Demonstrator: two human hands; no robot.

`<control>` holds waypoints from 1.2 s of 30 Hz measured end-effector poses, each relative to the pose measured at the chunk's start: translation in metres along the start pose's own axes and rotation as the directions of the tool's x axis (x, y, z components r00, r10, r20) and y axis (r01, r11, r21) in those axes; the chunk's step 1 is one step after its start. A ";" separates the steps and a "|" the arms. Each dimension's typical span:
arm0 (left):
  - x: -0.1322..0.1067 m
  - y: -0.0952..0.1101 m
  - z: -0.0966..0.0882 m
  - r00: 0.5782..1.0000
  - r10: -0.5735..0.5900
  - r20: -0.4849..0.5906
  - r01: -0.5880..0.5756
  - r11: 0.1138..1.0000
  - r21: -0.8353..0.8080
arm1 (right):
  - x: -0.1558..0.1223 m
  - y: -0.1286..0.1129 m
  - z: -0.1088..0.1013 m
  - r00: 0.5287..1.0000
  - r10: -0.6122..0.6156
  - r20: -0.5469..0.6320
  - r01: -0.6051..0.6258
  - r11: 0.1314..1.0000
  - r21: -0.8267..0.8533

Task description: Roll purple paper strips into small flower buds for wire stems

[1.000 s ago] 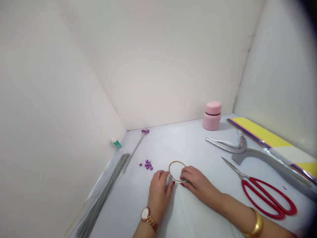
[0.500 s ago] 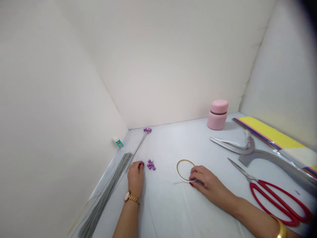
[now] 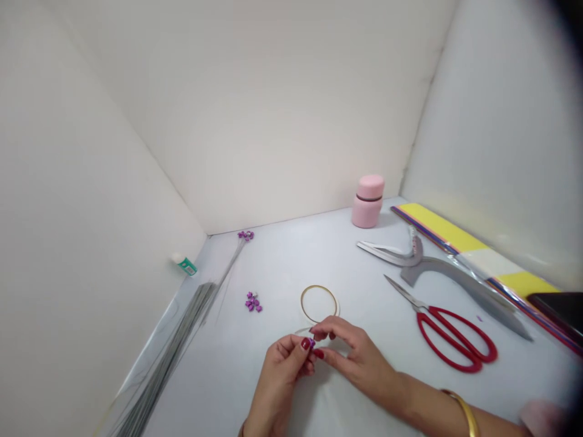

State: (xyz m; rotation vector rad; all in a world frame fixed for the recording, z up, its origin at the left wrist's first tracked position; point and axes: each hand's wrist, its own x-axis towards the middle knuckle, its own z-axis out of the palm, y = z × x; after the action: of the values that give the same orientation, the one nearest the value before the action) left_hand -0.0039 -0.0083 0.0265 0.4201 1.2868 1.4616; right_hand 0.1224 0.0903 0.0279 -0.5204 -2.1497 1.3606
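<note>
In the head view, my left hand [image 3: 283, 379] is closed, pinching a small shiny purple piece [image 3: 312, 343] between thumb and fingertips. From the right, my right hand [image 3: 357, 355] reaches in with thumb and index finger apart, their tips close around that piece; I cannot tell whether they touch it. Just beyond my right fingers lies a thin gold ring [image 3: 302, 297] with a pale strip along part of it. To the left, a small cluster of purple pieces [image 3: 252, 302] rests on the white table [image 3: 282, 261].
Red-handled scissors [image 3: 455, 340] and a grey curved band [image 3: 455, 276] lie on the right, beside yellow packaged sheets [image 3: 455, 230]. A pink jar [image 3: 368, 203] stands at the back. Grey wires [image 3: 182, 334], purple-tipped stems [image 3: 246, 235] and a green-white tube [image 3: 186, 265] are left.
My left hand has moved right from beside the purple cluster, now with a purple piece. My right hand has let go of the ring and come to meet it. The view has shifted right.
</note>
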 end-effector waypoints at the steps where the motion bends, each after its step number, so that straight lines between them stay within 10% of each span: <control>1: 0.000 -0.002 0.002 1.000 -0.009 0.015 0.009 1.000 -0.013 | -0.001 -0.001 0.001 1.000 -0.001 0.007 0.001 1.000 0.019; 15: 0.005 -0.010 0.000 0.999 -0.027 0.034 0.030 0.996 -0.088 | 0.002 0.005 0.003 0.999 0.032 0.022 -0.035 0.990 0.135; 36: 0.000 -0.012 0.000 0.984 0.169 -0.049 -0.147 0.943 0.299 | -0.002 0.011 0.004 0.995 0.088 0.045 -0.092 0.991 0.097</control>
State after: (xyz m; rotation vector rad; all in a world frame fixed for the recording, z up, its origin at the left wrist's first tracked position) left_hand 0.0021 -0.0106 0.0162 0.6851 1.5687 1.4318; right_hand 0.1216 0.0907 0.0162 -0.5608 -2.1002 1.5302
